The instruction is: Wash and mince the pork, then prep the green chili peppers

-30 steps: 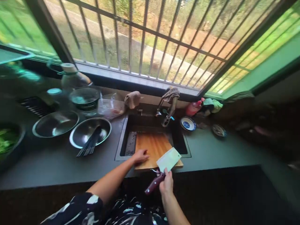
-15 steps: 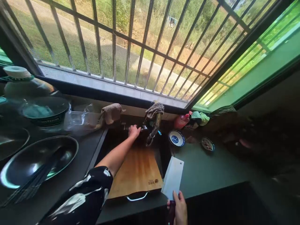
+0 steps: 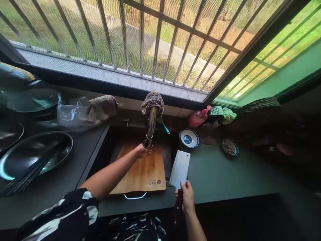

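left hand (image 3: 142,152) open under tap (image 3: 149,129), mid-frame | right hand (image 3: 187,199) clamped on cleaver (image 3: 180,169) | keep blade flat, off board (image 3: 141,172)

Cleaver (image 3: 180,169) handle mostly hidden under right hand (image 3: 187,199), rest lost in dark; we can't make out the grip. Left hand (image 3: 141,152) sits under faucet (image 3: 150,129) spout, fingertips blurred, so contact w/ spout unclear to us. Faucet top wrapped in cloth (image 3: 152,102). Sink (image 3: 105,147) interior in shadow beneath cutting board (image 3: 142,172). Bowls (image 3: 33,155) at left cut by frame edge. Small dish (image 3: 229,146) contents too small to tell. Far right of table (image 3: 220,174) too dark.
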A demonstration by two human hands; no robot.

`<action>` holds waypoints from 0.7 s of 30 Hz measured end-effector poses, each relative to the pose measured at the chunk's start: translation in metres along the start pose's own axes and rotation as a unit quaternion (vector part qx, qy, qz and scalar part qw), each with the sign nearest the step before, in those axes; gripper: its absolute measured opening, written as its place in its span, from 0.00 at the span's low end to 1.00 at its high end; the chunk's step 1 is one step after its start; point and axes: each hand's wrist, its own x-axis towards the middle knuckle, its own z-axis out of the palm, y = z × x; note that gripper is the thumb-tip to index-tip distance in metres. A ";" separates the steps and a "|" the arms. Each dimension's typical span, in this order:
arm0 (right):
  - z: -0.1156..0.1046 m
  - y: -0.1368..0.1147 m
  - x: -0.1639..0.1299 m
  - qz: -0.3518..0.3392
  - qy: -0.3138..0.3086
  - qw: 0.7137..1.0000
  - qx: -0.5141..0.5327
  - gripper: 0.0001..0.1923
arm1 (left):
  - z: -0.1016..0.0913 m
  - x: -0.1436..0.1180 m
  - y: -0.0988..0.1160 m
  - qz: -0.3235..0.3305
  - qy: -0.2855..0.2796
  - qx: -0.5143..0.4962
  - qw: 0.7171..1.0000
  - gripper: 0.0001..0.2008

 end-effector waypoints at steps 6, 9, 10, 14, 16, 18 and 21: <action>0.025 0.001 0.023 -0.001 -0.074 0.995 -0.068 0.21 | 0.003 -0.025 -0.010 -0.030 -0.127 -0.126 0.983 0.16; 0.040 0.001 0.043 -0.003 -0.109 0.988 -0.113 0.22 | -0.004 -0.033 0.006 -0.037 -0.185 -0.143 0.971 0.18; 0.046 0.000 0.051 -0.001 -0.121 0.984 -0.128 0.22 | -0.007 -0.037 0.010 -0.036 -0.206 -0.136 0.968 0.19; 0.071 -0.003 0.081 0.005 -0.154 0.973 -0.171 0.21 | -0.016 -0.051 0.012 -0.021 -0.216 -0.004 0.976 0.14; 0.086 -0.005 0.091 -0.002 -0.164 0.971 -0.172 0.20 | -0.018 -0.055 0.006 -0.021 -0.197 0.064 0.978 0.15; 0.099 -0.008 0.098 -0.011 -0.174 0.969 -0.172 0.18 | -0.019 -0.056 0.000 -0.019 -0.193 0.074 0.978 0.14; 0.112 -0.011 0.100 -0.023 -0.186 0.966 -0.178 0.17 | -0.018 -0.053 -0.005 -0.002 -0.183 0.019 0.983 0.14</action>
